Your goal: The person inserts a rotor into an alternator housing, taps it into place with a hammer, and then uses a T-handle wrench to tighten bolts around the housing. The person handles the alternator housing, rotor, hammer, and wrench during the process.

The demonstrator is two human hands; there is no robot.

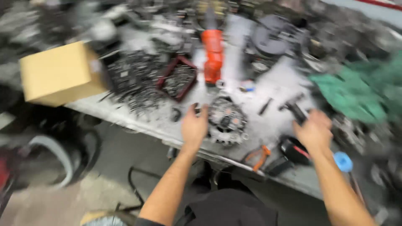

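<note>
The view is blurred by motion. A round grey metal part with a finned, slotted housing (228, 120) lies on the workbench (276, 79) in front of me. My left hand (194, 125) rests against its left side, fingers up by a small dark piece. My right hand (314, 130) is closed around the dark handle of a hammer-like tool (293, 105), whose head points up and left over the bench.
An orange power tool (213, 56) lies behind the round part. A dark red tray of small metal bits (178, 78), a cardboard box (58, 73), green cloth (356, 92), orange-handled pliers (259, 155) and a blue roll (343, 161) surround it.
</note>
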